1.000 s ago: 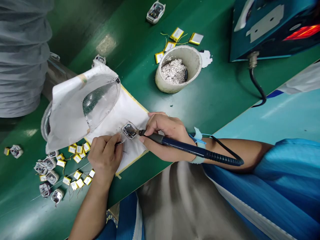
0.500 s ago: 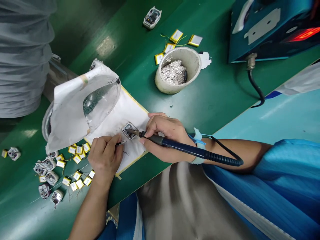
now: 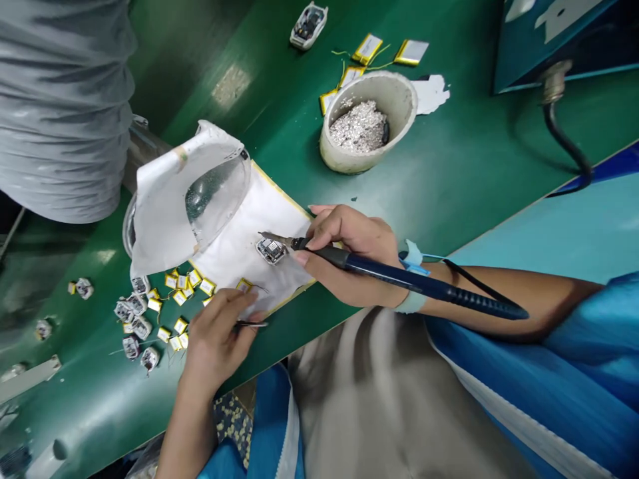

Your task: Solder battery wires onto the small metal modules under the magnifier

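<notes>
My right hand (image 3: 357,253) is wrapped round the grip of a soldering iron (image 3: 399,279). The iron's bare tip lies over the upper edge of a small opened device (image 3: 271,250) with a white casing and a circuit board; I cannot tell if they touch. Below the device, my left hand (image 3: 219,332) holds thin metal tweezers (image 3: 253,324) under its curled fingers. Its fingertips are beside a small yellow-edged battery (image 3: 244,285) with thin dark wires, on white paper (image 3: 234,233). Whether they touch the battery is unclear.
A pot of metal shavings (image 3: 329,150) stands beyond my right hand. Loose batteries (image 3: 180,296) and opened devices (image 3: 141,327) lie left. A grey duct (image 3: 64,106) and plastic hood (image 3: 164,199) are at upper left. The iron's station (image 3: 524,50) sits upper right.
The soldering iron's tip has come up out of the device's inside to its upper edge. My left hand has drawn away from the device towards me, and a battery now shows beside its fingers.
</notes>
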A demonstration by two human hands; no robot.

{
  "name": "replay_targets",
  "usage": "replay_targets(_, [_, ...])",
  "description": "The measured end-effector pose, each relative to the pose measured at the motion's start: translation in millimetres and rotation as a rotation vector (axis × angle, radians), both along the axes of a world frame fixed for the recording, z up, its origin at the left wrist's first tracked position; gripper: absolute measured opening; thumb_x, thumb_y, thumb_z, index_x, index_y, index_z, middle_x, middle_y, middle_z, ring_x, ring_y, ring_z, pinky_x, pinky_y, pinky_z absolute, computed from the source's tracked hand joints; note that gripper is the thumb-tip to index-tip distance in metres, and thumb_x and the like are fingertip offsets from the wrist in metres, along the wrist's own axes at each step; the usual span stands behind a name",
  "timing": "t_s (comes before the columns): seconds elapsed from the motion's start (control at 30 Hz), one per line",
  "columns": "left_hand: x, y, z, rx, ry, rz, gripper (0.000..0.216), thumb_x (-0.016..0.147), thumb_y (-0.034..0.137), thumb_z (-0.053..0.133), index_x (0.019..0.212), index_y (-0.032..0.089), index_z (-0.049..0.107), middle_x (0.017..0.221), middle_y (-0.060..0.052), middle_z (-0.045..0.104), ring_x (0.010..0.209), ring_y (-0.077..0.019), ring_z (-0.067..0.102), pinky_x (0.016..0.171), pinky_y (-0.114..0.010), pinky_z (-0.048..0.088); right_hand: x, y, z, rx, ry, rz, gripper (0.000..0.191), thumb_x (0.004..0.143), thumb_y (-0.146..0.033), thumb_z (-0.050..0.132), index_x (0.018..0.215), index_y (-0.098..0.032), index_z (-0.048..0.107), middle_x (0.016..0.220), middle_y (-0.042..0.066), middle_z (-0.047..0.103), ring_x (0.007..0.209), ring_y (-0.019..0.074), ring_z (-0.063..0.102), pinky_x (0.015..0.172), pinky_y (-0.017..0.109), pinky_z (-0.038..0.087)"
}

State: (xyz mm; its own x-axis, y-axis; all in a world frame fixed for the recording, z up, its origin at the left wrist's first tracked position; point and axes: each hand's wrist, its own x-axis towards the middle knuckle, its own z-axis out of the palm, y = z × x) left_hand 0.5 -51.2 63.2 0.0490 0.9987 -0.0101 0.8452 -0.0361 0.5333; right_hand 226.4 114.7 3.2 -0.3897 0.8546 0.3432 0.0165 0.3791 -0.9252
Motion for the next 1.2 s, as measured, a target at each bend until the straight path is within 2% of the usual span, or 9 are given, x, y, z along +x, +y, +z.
replay_targets(0.13, [-19.9, 7.9, 2.3, -0.143, 0.107, 0.117, 0.034, 0.105, 0.024, 0.074, 0.138, 0.028, 0.076, 0.117, -0.005, 0.075, 0.094, -0.0165, 0.074, 0.08, -0.027, 0.058, 0.2, 0.2, 0.2, 0.017, 0.04, 0.005, 0.026, 0.096, -0.028, 0.083, 0.087, -0.027, 0.059, 0.078, -0.003, 0.073, 0.068, 0.0178, 0.068, 0.086, 0.042, 0.061])
replay_targets(0.23, [-27.4, 17.6, 0.1, -0.263, 0.085, 0.133, 0.023, 0.101, 0.033, 0.081, 0.122, 0.025, 0.079, 0.112, -0.004, 0.076, 0.095, -0.0173, 0.074, 0.084, -0.029, 0.058, 0.2, 0.9, 0.0, 0.039, 0.051, -0.003, 0.026, 0.096, -0.024, 0.082, 0.087, -0.027, 0.058, 0.077, -0.004, 0.07, 0.066, 0.0177, 0.066, 0.086, 0.042, 0.06])
replay_targets(0.33, [-26.5, 20.5, -0.7, -0.321, -0.023, 0.236, 0.017, 0.098, 0.038, 0.083, 0.103, 0.023, 0.078, 0.094, -0.001, 0.075, 0.078, -0.0141, 0.069, 0.073, -0.026, 0.055, -0.5, 2.3, -1.2, 0.083, 0.083, -0.02, 0.023, 0.096, -0.025, 0.081, 0.088, -0.027, 0.059, 0.077, -0.005, 0.07, 0.065, 0.0169, 0.065, 0.086, 0.041, 0.06])
replay_targets(0.47, [-16.8, 25.8, -11.8, -0.121, -0.231, 0.507, 0.028, 0.094, 0.046, 0.087, 0.107, 0.022, 0.079, 0.086, 0.0, 0.074, 0.068, -0.0112, 0.061, 0.066, -0.024, 0.051, -2.1, 4.6, -2.9, 0.102, 0.119, -0.037, 0.021, 0.097, -0.027, 0.079, 0.088, -0.027, 0.06, 0.076, -0.005, 0.071, 0.068, 0.0167, 0.066, 0.082, 0.037, 0.059])
replay_targets(0.57, [-7.1, 36.0, -27.3, -0.027, -0.261, 0.603, 0.033, 0.092, 0.05, 0.087, 0.104, 0.02, 0.081, 0.086, -0.001, 0.076, 0.071, -0.0124, 0.063, 0.07, -0.026, 0.054, -2.2, 5.1, -3.5, 0.09, 0.095, -0.049, 0.019, 0.097, -0.026, 0.078, 0.088, -0.027, 0.061, 0.078, -0.004, 0.072, 0.071, 0.0162, 0.068, 0.086, 0.037, 0.059])
replay_targets(0.73, [-1.5, 43.5, -32.4, -0.012, -0.087, 0.544, 0.026, 0.096, 0.045, 0.083, 0.104, 0.02, 0.082, 0.096, -0.004, 0.079, 0.082, -0.0156, 0.07, 0.076, -0.029, 0.056, -1.4, 4.8, -2.2, 0.067, 0.067, -0.033, 0.019, 0.096, -0.028, 0.078, 0.089, -0.025, 0.061, 0.081, -0.004, 0.075, 0.074, 0.0172, 0.07, 0.086, 0.037, 0.059])
replay_targets(0.87, [-4.2, 45.6, -22.8, 0.289, -0.018, 0.297, 0.019, 0.11, 0.033, 0.066, 0.114, 0.021, 0.08, 0.103, -0.006, 0.075, 0.093, -0.018, 0.071, 0.082, -0.033, 0.057, -1.1, 4.6, 0.4, 0.019, 0.036, 0.0, 0.018, 0.096, -0.027, 0.078, 0.089, -0.026, 0.061, 0.082, -0.003, 0.076, 0.073, 0.0165, 0.07, 0.085, 0.036, 0.059])
replay_targets(0.97, [-7.8, 51.0, -29.9, 0.503, -0.059, 0.214, 0.028, 0.116, 0.033, 0.054, 0.126, 0.022, 0.078, 0.11, -0.01, 0.076, 0.108, -0.022, 0.074, 0.093, -0.04, 0.06, -0.3, 5.5, 1.8, -0.001, 0.025, 0.028, 0.02, 0.096, -0.027, 0.079, 0.088, -0.026, 0.061, 0.081, -0.003, 0.076, 0.07, 0.016, 0.07, 0.085, 0.036, 0.059])
replay_targets(1.2, [-16.6, 41.4, -63.1, 0.329, -0.018, 0.433, 0.037, 0.105, 0.035, 0.079, 0.137, 0.02, 0.067, 0.113, -0.009, 0.081, 0.102, -0.0214, 0.083, 0.099, -0.043, 0.068, 0.9, 7.8, 3.0, 0.015, -0.003, 0.081, 0.02, 0.096, -0.024, 0.079, 0.087, -0.026, 0.061, 0.079, -0.001, 0.074, 0.071, 0.0178, 0.071, 0.086, 0.039, 0.06])
